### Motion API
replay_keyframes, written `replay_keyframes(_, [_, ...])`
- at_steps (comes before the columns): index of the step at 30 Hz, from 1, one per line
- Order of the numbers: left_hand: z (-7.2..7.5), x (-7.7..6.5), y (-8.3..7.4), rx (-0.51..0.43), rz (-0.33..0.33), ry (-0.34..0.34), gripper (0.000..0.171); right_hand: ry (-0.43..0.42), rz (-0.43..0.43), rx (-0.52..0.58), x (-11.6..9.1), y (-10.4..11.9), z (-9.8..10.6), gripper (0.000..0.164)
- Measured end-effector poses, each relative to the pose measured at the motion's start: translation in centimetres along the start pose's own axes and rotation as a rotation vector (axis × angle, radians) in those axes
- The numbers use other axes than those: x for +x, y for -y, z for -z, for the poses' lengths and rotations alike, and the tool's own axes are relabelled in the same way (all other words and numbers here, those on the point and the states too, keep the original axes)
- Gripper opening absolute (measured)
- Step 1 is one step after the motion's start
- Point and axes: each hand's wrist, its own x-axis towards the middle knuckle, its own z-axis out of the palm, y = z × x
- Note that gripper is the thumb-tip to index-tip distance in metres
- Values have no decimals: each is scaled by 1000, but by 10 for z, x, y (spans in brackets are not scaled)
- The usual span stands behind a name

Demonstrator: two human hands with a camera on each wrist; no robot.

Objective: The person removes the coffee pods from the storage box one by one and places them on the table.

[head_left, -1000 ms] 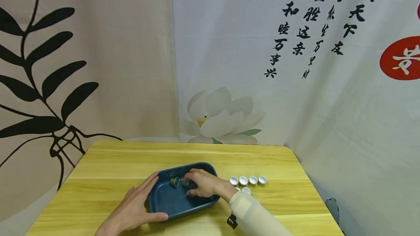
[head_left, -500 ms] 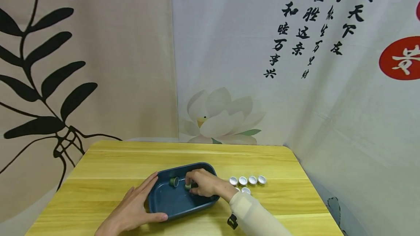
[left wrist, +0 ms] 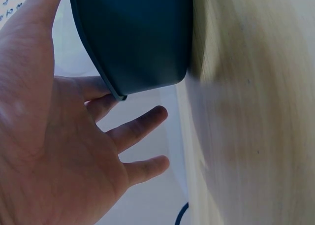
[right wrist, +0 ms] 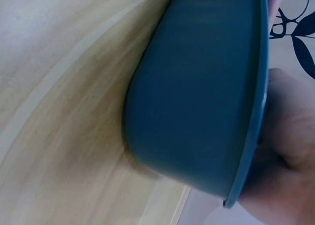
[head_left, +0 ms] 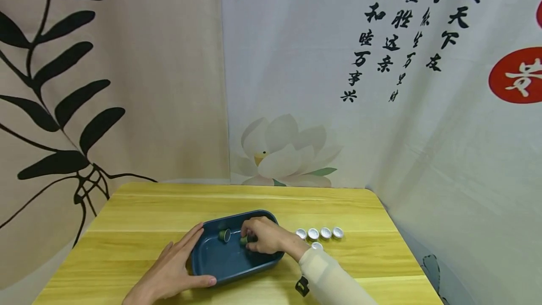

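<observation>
A dark blue tray (head_left: 224, 258) with raised walls stands on the table. My left hand (head_left: 173, 267) spans its left end, with straight fingers at the far corner and the thumb on the near rim. In the left wrist view, two fingers of the left hand (left wrist: 74, 136) meet the tray's rim (left wrist: 115, 94) and two stay apart. My right hand (head_left: 264, 235) reaches into the tray and pinches a small green coffee capsule (head_left: 244, 240), partly hidden by the fingers. Another green capsule (head_left: 225, 235) lies on its side to the left. The right wrist view mostly shows the tray's outer wall (right wrist: 197, 92).
Right of the tray, several silver-topped capsules (head_left: 325, 233) stand in a row on the wooden table (head_left: 360, 262). One more silver-topped capsule (head_left: 316, 246) stands in front, close to the right wrist. Printed cloths hang behind the table.
My right thumb and fingers have closed on the green capsule, and the hand has shifted slightly right with it. The left hand and tray have stayed put.
</observation>
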Motion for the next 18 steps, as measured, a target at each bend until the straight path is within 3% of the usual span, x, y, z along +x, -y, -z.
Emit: replay_keyframes(18, [-6,-9,-6,15,8,-19,140,-107,40,119,-18,-4,4,28])
